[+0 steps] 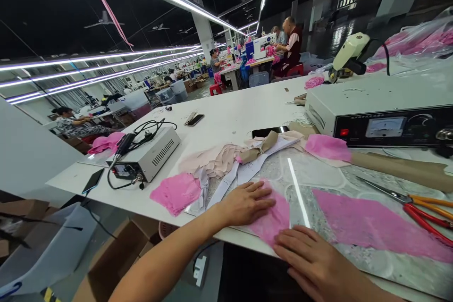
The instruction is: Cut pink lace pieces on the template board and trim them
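Note:
Pink fabric point(278, 212) lies flat on the clear-covered table mat point(302, 179) near the front edge. My left hand point(246, 203) rests palm down on its left part, fingers extended. At the fabric's lower tip is my right hand point(307, 255), fingers stretched out and touching it. A larger pink piece point(375, 222) is spread to the right. A pink stack point(177, 192) lies to the left, beside pale layered fabric point(212, 160) and white strips point(253, 167). Brown cloth point(396, 170) with a pink piece point(327, 147) on it runs along the back of the mat.
Scissors with red and orange handles point(412, 200) lie at the right. A grey control box point(382, 108) stands behind, a smaller box with cables point(152, 153) at the left. A dark phone point(269, 132) is on the table point(226, 113). People sit at sewing machines beyond.

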Available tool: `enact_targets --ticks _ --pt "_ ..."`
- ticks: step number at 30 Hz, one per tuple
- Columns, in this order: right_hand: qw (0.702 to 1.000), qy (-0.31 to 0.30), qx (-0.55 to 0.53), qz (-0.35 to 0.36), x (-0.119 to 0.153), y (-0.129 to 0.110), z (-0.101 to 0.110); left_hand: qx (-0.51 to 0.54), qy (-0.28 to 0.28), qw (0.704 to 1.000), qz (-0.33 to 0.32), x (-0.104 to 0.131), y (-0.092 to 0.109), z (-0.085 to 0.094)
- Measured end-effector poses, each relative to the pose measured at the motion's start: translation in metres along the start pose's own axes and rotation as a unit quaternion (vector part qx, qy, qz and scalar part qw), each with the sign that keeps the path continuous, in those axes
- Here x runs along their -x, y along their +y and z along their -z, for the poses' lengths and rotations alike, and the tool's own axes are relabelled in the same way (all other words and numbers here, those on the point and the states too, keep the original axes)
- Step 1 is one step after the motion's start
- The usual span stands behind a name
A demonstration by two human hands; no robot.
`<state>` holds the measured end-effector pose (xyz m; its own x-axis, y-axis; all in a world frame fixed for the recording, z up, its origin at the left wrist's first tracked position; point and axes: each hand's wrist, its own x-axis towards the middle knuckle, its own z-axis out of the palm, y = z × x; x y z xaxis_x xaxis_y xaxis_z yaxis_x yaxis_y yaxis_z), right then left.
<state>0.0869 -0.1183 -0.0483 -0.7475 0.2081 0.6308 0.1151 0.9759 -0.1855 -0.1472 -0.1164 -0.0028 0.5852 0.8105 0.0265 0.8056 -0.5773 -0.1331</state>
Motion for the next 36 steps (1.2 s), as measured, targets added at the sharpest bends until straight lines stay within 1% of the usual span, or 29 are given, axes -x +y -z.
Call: enact_targets --ticks 2,4,5,6,7,9,11,12,14,16,18,20,23,25,28,30,32,33,35,36 --pt "0.999 -0.034 -0.005 0.006 0.001 0.01 0.003 -0.01 0.001 1.0 0.016 0.005 0.0 0.0" --pt "0.997 -0.079 -0.008 0.018 0.003 0.024 0.015 -0.019 0.007 0.999 0.051 0.011 0.005 0.001" --pt "0.996 -0.089 -0.007 0.018 0.004 0.029 0.023 -0.02 0.01 0.998 0.064 0.015 0.009 0.002" --pt "0.996 -0.085 0.002 0.021 0.004 0.033 0.03 -0.019 0.013 0.997 0.07 0.018 0.011 0.003" --pt "0.997 -0.073 0.015 0.021 0.005 0.036 0.035 -0.016 0.015 0.998 0.066 0.021 0.013 0.004" --pt "0.997 -0.061 0.039 0.032 0.005 0.037 0.038 -0.005 0.019 0.999 0.036 0.025 0.013 0.004" --pt "0.994 -0.081 0.047 0.049 0.007 0.036 0.033 0.002 0.011 1.0 0.015 0.027 0.011 0.001" --pt "0.993 -0.094 0.045 0.053 0.008 0.037 0.03 0.002 0.004 1.0 0.021 0.028 0.01 -0.001" --pt "0.994 -0.094 0.041 0.041 0.012 0.042 0.026 -0.006 -0.011 0.998 0.067 0.026 0.012 -0.006" --pt "0.996 -0.066 0.052 0.008 0.015 0.05 0.026 -0.016 -0.013 0.993 0.119 0.021 0.018 -0.009" --pt "0.996 -0.045 0.072 -0.016 0.018 0.057 0.03 -0.024 -0.006 0.987 0.157 0.014 0.026 -0.012" --pt "0.995 -0.056 0.085 -0.015 0.022 0.058 0.033 -0.027 -0.001 0.982 0.187 0.007 0.035 -0.013" --pt "0.994 -0.083 0.073 -0.001 0.026 0.059 0.032 -0.034 0.002 0.973 0.23 0.001 0.044 -0.015" --pt "0.995 -0.075 0.067 -0.008 0.028 0.064 0.03 -0.038 0.002 0.966 0.256 0.0 0.049 -0.017" --pt "0.996 -0.043 0.075 -0.019 0.027 0.07 0.032 -0.036 -0.006 0.959 0.282 -0.002 0.054 -0.015" --pt "0.996 -0.015 0.085 -0.029 0.026 0.061 0.038 -0.026 -0.017 0.956 0.292 -0.002 0.058 -0.011" --pt "0.996 0.021 0.066 -0.048 0.026 0.04 0.043 -0.012 -0.006 0.956 0.292 0.005 0.063 -0.005" --pt "0.997 0.031 0.029 -0.06 0.027 0.026 0.042 -0.005 0.023 0.959 0.282 0.012 0.067 -0.003" --pt "0.995 0.022 -0.083 -0.041 0.034 -0.002 0.032 0.02 0.107 0.965 0.238 0.037 0.079 -0.004" --pt "0.988 -0.012 -0.15 -0.031 0.041 -0.013 0.021 0.045 0.146 0.967 0.206 0.054 0.088 -0.009"
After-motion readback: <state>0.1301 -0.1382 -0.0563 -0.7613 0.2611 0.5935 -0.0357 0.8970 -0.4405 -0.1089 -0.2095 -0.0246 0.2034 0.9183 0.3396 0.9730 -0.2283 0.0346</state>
